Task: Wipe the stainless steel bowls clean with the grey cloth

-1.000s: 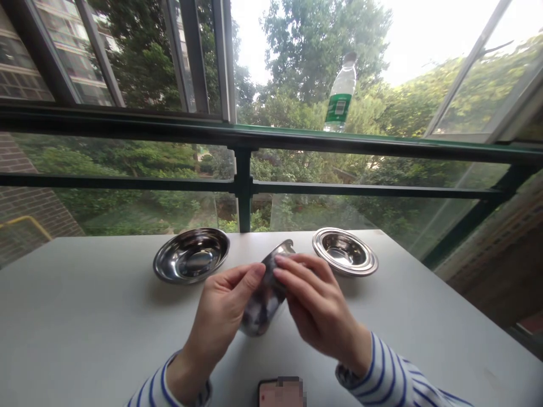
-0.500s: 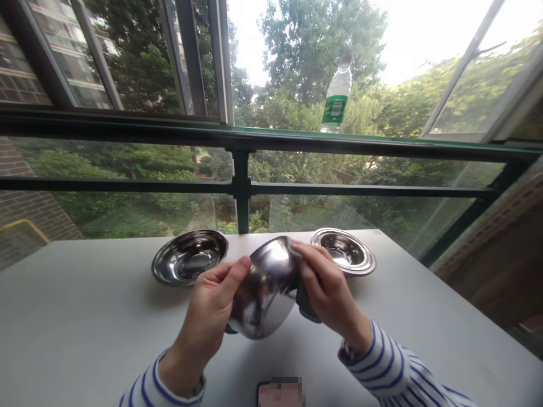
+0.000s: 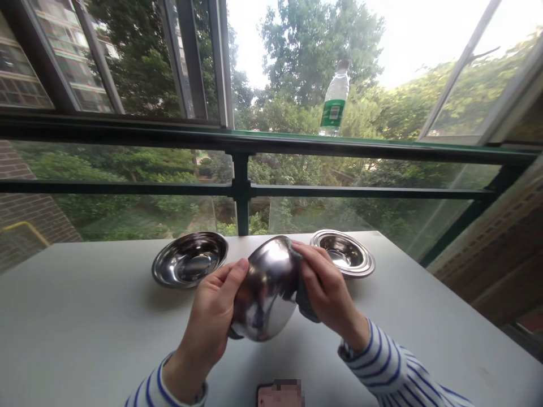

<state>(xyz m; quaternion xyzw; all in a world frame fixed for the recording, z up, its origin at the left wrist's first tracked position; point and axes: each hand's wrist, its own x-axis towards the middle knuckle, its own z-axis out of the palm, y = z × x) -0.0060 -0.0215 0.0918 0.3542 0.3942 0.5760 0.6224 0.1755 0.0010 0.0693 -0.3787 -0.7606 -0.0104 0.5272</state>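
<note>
A shiny stainless steel bowl [image 3: 269, 288] is held tilted above the white table [image 3: 106, 316], its rounded outside facing me. My left hand [image 3: 212, 311] is closed on the bowl's left side, thumb on the outer surface; its other fingers are mostly hidden. On the right, my right hand [image 3: 328, 285] is closed around a dark grey cloth [image 3: 306, 299] and presses it at the bowl's right edge. The bowl's inside is out of sight. Some dark material also shows under the bowl near my left palm.
Behind the hands, a steel basin [image 3: 190, 260] stands at left and steel bowls [image 3: 365, 263], seemingly nested, at right. A phone [image 3: 280, 394], partly blurred out, lies at the near edge. A plastic bottle [image 3: 334, 104] stands on the green railing [image 3: 288, 142] beyond the table.
The hands, cloth and bowl keep almost the same pose. My left hand and forearm have shifted very slightly. The whole background sits a little lower in view.
</note>
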